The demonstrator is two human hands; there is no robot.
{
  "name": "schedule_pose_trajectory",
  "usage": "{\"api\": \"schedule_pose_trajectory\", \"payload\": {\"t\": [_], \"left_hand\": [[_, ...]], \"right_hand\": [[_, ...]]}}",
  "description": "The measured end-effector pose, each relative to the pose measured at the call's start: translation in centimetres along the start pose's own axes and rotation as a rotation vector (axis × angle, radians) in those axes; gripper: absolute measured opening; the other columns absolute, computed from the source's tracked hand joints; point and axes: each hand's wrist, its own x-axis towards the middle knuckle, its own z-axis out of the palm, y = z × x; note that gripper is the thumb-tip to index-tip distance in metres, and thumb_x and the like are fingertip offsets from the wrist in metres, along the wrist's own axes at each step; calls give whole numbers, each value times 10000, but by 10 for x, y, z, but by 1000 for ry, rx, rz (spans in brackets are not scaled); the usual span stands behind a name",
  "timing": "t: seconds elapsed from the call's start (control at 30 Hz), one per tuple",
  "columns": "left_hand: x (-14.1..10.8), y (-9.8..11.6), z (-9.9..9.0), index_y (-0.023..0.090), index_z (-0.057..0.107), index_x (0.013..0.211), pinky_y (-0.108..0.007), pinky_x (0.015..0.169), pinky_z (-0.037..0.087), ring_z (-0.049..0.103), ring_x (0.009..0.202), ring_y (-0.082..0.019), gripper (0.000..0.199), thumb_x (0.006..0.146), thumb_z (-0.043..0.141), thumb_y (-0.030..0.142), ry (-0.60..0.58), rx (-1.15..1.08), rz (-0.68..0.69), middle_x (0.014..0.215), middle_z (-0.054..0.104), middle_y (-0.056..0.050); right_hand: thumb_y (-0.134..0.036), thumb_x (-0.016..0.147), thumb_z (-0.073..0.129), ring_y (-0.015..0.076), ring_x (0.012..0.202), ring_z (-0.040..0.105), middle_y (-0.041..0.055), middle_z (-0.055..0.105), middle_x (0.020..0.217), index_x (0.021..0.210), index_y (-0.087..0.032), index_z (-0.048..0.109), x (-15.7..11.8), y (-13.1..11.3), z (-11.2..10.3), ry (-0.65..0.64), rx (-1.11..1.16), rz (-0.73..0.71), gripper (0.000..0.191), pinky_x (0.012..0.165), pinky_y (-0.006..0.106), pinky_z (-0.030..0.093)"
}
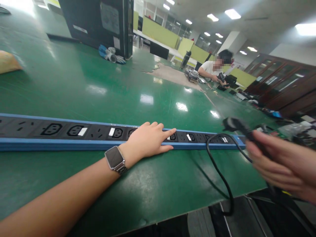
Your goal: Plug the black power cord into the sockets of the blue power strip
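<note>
A long blue power strip [81, 142] with black sockets and white labels runs across the green table. My left hand [149, 140], wearing a watch [115, 158] at the wrist, lies across the strip with its index finger and thumb stretched out. To the right, my right hand [278, 161] is closed around a black power cord near its plug [233, 125]. The plug is in the air above the strip's right end, apart from the sockets and slightly blurred. The cord [223, 179] hangs in a loop past the table's front edge. My left palm hides a few sockets.
A black computer case [98, 23] stands at the back left, with blue-grey gloves [112, 55] beside it. Farther back, a person [216, 69] holds a dark object near a black bottle [186, 59]. Clutter lies along the right side. A yellowish object [8, 62] sits far left.
</note>
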Motion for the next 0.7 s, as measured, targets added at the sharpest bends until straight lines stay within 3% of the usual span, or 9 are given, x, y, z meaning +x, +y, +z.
{"api": "schedule_pose_trajectory", "payload": {"t": [0.07,0.1,0.23,0.4,0.57,0.7], "left_hand": [[0,0,-1,322,425,1415,-350,732,417,596,900,-262,603,888,442,613,-1,4,-1,1006,620,-88],[0,0,-1,320,425,1415,-351,728,418,597,896,-263,603,888,440,613,0,7,0,1005,621,-87],[0,0,0,324,423,1414,-358,719,426,599,891,-270,599,888,439,611,9,17,4,1005,622,-81],[-1,0,-1,326,417,1416,-363,717,430,598,895,-276,602,886,444,610,11,15,5,1007,620,-76],[-1,1,-3,323,421,1416,-355,735,426,599,905,-267,596,888,453,597,-4,13,0,1021,624,-81],[-1,0,-1,329,418,1418,-354,733,422,597,907,-267,600,889,439,611,8,8,-2,1019,624,-80]], "right_hand": [[-662,818,422,68,271,195,-51,283,383,668,-241,485,12,-7,39,-125,170,0,451,266,202,179],[-608,834,453,66,269,225,-55,310,374,658,-226,467,21,-9,57,-179,245,-9,420,278,190,196],[-503,903,421,70,260,264,-56,358,340,634,-202,453,51,-5,104,-228,385,-46,405,292,181,199],[-486,929,400,66,236,234,-65,329,314,621,-198,459,54,1,120,-201,461,-1,426,281,173,145],[-463,952,342,66,227,202,-75,273,306,613,-202,436,44,-9,129,-313,660,129,438,274,172,116],[-467,956,334,62,232,207,-77,278,317,628,-198,445,46,-6,128,-322,695,149,439,279,169,117]]}}
